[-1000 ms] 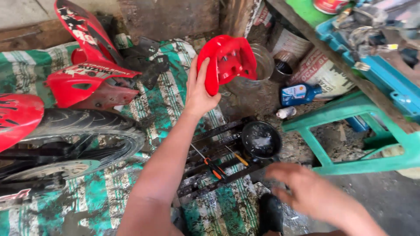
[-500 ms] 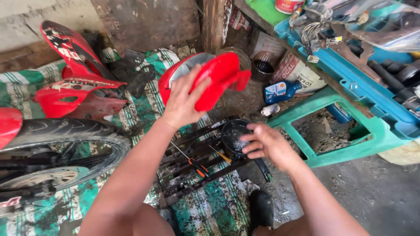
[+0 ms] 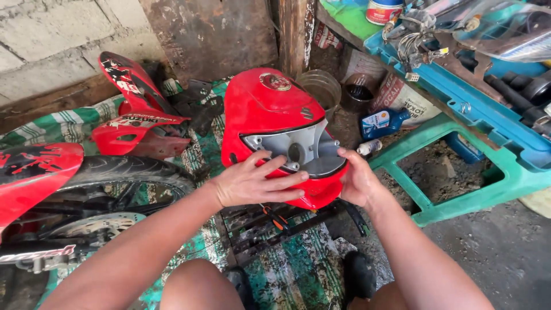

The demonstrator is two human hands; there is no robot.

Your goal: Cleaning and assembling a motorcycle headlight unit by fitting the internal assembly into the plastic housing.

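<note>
Head view, now. Glossy red plastic motorcycle headlamp cowl (image 3: pixel 275 123) w/ grey inner reflector housing sits centre frame, above the green-striped woven mat (image 3: pixel 298 270). Left hand (image 3: pixel 252 182) flat on cowl's lower edge at 7 o'clock, fingers spread and curled over the rim, gripping. Right hand (image 3: pixel 357 181) clamps the edge at 4 o'clock, thumb on top, fingers under; closed on the part.

Change vs. 0.5 s ago: right hand was down at the black parts on the mat; it is now on the cowl. Cowl, then held by left hand alone w/ its back up, is now turned so the grey housing faces the camera. Judgement: part now under two-hand control, lamp opening presented for work.

Containers: clear plastic jar (image 3: pixel 319 87) at 1 o'clock of cowl, contents not discernible. Blue plastic bottle (image 3: pixel 381 122) at 3 o'clock, lying down, capped. Blue plastic tray (image 3: pixel 459 95) top right holds wiring, connectors, black parts.
</note>
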